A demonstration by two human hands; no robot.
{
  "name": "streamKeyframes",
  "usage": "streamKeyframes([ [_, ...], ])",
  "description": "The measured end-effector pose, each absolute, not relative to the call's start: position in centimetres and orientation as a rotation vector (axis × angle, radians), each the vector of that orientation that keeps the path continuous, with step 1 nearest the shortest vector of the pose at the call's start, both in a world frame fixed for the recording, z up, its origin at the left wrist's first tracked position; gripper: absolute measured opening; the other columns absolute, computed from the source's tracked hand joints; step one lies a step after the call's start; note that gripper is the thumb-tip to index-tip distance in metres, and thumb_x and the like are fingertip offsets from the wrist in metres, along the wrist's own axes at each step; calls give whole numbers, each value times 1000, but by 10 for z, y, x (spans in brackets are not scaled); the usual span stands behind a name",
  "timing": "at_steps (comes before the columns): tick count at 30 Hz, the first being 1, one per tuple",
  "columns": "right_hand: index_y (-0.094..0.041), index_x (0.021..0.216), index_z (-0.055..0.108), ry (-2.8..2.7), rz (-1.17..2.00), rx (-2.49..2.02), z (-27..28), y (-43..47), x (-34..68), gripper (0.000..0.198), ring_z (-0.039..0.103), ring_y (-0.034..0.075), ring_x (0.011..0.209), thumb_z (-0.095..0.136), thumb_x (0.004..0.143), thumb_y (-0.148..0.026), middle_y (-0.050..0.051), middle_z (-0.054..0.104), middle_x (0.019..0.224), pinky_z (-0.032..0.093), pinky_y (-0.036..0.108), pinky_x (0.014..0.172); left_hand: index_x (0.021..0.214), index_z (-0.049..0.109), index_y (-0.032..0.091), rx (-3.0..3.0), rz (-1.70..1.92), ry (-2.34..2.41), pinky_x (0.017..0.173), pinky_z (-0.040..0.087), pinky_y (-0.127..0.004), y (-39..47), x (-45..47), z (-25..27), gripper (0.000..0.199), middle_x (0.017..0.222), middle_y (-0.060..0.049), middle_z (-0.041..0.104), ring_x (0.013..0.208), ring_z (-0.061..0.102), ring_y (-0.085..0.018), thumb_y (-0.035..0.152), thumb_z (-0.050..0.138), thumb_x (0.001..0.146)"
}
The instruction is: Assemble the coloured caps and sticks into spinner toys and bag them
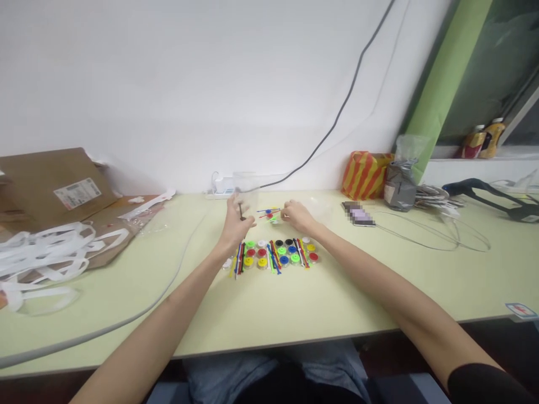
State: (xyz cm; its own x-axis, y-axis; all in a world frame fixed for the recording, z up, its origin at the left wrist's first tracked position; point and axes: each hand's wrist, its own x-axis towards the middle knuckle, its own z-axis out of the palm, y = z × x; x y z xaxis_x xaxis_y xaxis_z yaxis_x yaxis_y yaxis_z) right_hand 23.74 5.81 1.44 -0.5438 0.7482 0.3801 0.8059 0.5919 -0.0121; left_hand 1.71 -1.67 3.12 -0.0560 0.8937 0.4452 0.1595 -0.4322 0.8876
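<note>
Head view, centre of frame: the left hand's [234,223] grip holds a dark stick [241,211], probably light and slightly bendy, best pinched mid-length; the right hand's [298,216] grip, I can't tell.

Bright Sticks [275,260] Lay Among Coloured Discs [262,262]

The discs, red, yellow, green, blue, white and black with clear rims, lay in short rows. Slim sticks of mixed colours lay in three bunches between them. Farther back, loose pieces [268,211] lay together; a dark stick [241,211] was held nearly upright.
</note>
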Motion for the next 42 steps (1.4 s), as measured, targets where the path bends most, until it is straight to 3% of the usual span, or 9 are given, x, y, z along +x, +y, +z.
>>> streamKeyframes([
  [5,-16,91,74,-2383,-192,-1113,59,71,251,23,59,21,97,53,91,-7,10,69,98,42,30,83,122,45,29,1140,1533,822,97,58,-55,-21,21,40,69,132,-6,55,128,54,-25,6,74,64],
  [8,-16,95,72,-2148,-95,-957,103,75,259,31,62,18,88,44,88,-2,7,70,91,44,29,82,115,52,24,1110,1448,669,101,54,-61,-28,21,44,62,120,-4,63,123,58,-26,1,72,62],
  [13,-15,93,69,-1927,8,-672,156,52,256,26,61,16,76,43,95,-11,3,67,78,45,31,76,132,51,24,1142,1171,547,100,54,-61,-42,22,51,70,143,-12,56,137,50,-36,2,71,68],
  [19,-19,93,68,-2055,47,-642,172,10,249,18,60,18,81,52,99,-27,3,68,80,47,36,82,149,38,31,1378,829,457,80,63,-42,-47,23,52,78,152,-17,47,140,45,-39,13,72,81],
  [21,-20,94,67,-2085,92,-638,173,2,246,17,61,18,83,56,99,-30,3,68,81,47,37,84,150,37,31,1423,779,447,78,62,-40,-48,23,52,77,149,-17,51,136,50,-38,16,72,83],
  [27,-18,92,71,-2332,262,-558,173,-12,229,13,63,18,80,65,91,-29,3,71,79,48,34,77,149,41,31,1438,732,467,89,57,-52,-53,25,55,78,143,-17,56,133,53,-40,23,77,80],
  [32,-18,101,71,-2099,127,-603,165,11,228,22,63,17,87,52,98,-27,5,73,92,46,32,81,142,46,26,1380,907,521,91,58,-51,-50,33,51,73,145,-18,55,136,50,-41,22,79,77],
  [37,-14,99,74,-2108,64,-881,115,68,239,23,64,16,79,52,90,-12,6,73,84,46,28,77,130,46,25,1223,1194,565,107,50,-54,-40,30,41,71,151,-12,50,139,48,-33,6,76,68],
  [42,-17,103,78,-2587,129,-1230,47,93,235,30,63,15,74,68,77,-7,6,75,92,43,24,67,134,43,30,1224,1211,538,105,48,-63,-34,23,37,82,158,-9,40,142,43,-32,0,71,63],
])
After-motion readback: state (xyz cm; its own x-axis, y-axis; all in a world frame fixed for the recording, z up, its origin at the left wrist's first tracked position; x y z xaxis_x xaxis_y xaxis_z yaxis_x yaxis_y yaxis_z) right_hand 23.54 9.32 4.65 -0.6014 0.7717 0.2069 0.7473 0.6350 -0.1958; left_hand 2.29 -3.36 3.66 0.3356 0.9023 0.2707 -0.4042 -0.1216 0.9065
